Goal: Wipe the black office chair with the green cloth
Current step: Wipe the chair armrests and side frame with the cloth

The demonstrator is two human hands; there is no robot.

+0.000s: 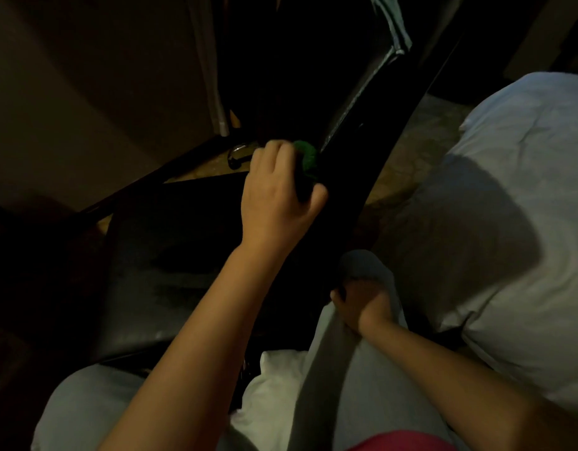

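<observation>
The cloth [305, 154] in the left hand [277, 196] is deep green. The office chair [170, 262] under and beyond that hand is black, its seat dull charcoal. Its upholstery edge, far above the hand, shows whitish worn streaks. Right of the hand the bedding [508, 222] is plain white, partly shadowed grey. Below the hand the trousers [346, 369] are light grey, with a reddish-pink garment [408, 442] lowest of all. The floor [421, 151] is mottled tan.

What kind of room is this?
Probably a bedroom, maybe a hotel room: white bedding lies on the right, a pale curtain hangs behind the black office chair, and the floor looks carpeted.
</observation>
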